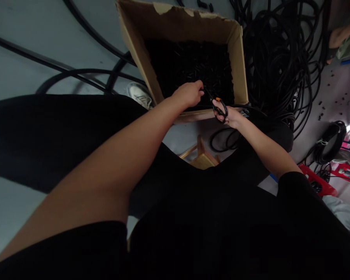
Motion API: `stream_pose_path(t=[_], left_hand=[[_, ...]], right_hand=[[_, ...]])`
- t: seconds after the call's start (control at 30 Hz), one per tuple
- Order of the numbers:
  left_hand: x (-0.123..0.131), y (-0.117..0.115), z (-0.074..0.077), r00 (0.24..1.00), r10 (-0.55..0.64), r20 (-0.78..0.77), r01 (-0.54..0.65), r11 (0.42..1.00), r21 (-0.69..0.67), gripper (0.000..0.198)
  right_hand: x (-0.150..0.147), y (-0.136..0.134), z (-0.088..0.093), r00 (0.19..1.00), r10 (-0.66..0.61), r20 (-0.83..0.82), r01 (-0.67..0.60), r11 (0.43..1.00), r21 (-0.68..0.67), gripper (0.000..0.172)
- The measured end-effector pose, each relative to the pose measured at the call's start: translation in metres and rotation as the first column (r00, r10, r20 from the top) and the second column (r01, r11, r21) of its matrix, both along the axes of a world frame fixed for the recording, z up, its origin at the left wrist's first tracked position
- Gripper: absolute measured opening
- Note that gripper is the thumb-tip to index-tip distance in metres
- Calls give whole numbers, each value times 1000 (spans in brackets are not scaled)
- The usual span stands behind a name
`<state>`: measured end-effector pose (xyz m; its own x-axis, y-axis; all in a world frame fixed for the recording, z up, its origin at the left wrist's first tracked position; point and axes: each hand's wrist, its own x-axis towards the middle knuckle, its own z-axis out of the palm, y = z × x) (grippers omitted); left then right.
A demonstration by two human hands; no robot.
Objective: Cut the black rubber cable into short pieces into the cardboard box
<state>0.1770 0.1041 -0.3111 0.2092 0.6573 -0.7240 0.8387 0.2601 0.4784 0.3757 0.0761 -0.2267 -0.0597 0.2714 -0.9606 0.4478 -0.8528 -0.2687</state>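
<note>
A cardboard box (181,23) with a torn top edge stands on the floor in front of me, filled with short black cable pieces (189,66). My left hand (189,94) is closed over the box's near side, apparently pinching a thin black cable (236,105). My right hand (230,117) grips orange-and-black scissors (219,109) by the handles, with the blades reaching toward my left fingertips. The blades sit right beside those fingers. The exact cable end is hidden by my left hand.
A large tangle of black cable (280,66) lies right of the box, and long cables (76,74) cross the floor at left. A wooden stool (202,159), white shoe (139,95), red crate (316,181), cable coil (329,142) and another person's arm (342,33) are nearby.
</note>
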Motion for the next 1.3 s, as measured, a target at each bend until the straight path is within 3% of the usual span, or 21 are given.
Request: stream_pose_path(t=[0.33,0.5,0.83,1.03,1.17,1.3], left_hand=[[1,-11,-14,995,-86,-55,83,995,-59,63],[4,-22,-19,986,-153,-61,147,985,-94,60],[5,-25,-51,983,-180,-36,174,976,-129,60],[1,-24,-42,991,-129,-44,123,984,-130,65],[-2,-21,-28,996,-88,14,89,991,-99,61],[-6,-26,-17,993,7,116,0,998,-58,60]], right_hand=[[-6,-12,-24,998,38,42,-39,999,14,76],[-7,-17,-31,989,138,56,-137,990,-22,76],[-3,-17,-41,973,198,116,-200,980,0,64],[-2,-18,-48,994,95,58,-94,995,-16,60],[-1,-9,-38,999,16,-30,-17,998,-55,65],[6,-4,-30,996,-10,-88,12,1000,23,64]])
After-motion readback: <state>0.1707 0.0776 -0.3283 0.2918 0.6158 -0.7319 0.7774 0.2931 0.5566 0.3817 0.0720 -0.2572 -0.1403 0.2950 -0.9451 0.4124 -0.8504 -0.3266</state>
